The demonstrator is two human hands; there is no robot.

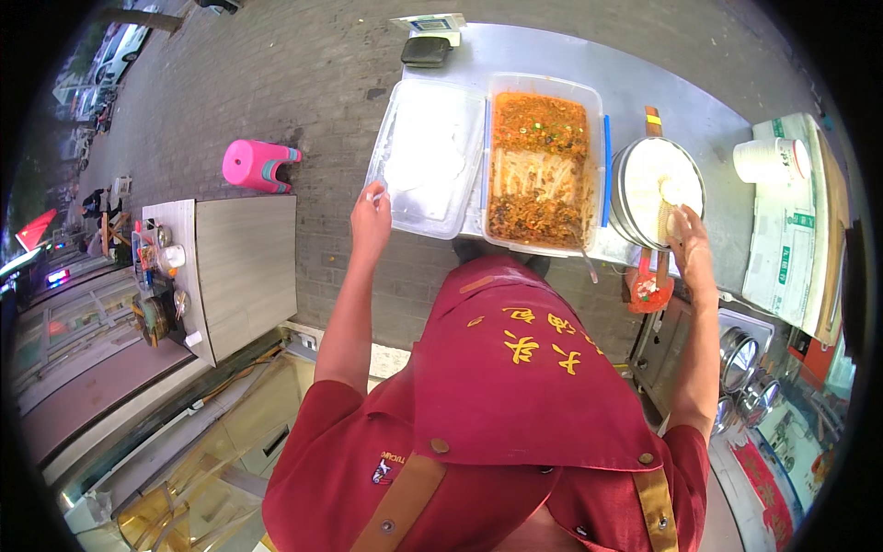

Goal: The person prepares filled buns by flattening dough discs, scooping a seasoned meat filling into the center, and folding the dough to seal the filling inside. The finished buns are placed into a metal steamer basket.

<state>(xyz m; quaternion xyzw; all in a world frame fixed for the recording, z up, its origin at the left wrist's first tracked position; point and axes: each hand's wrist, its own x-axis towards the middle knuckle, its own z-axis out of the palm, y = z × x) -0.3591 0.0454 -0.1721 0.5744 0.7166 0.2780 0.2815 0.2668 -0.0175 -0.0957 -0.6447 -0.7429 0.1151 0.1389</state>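
My left hand [371, 217] is at the near left edge of a translucent plastic container [471, 131] with something white in it. A small whitish bit shows at its fingertips, too unclear to name. My right hand [692, 243] reaches over the near right rim of a round metal pan [619, 203], fingers bent above its pale, white contents [655, 165]. A tan ridged patch [666, 219] lies by those fingers; whether they grip it is hidden. Between the two stands a plastic box [593, 103] of reddish chopped filling [541, 124], with a spoon handle [591, 268] over its near rim.
Stacked paper cups [769, 160] lie on a white box [786, 228] at right. A red scoop [648, 293] hangs past the metal table's [552, 52] near edge. A black pouch [425, 52] sits far left. Beyond are a pink stool [252, 164] and a wooden-topped cabinet [248, 262].
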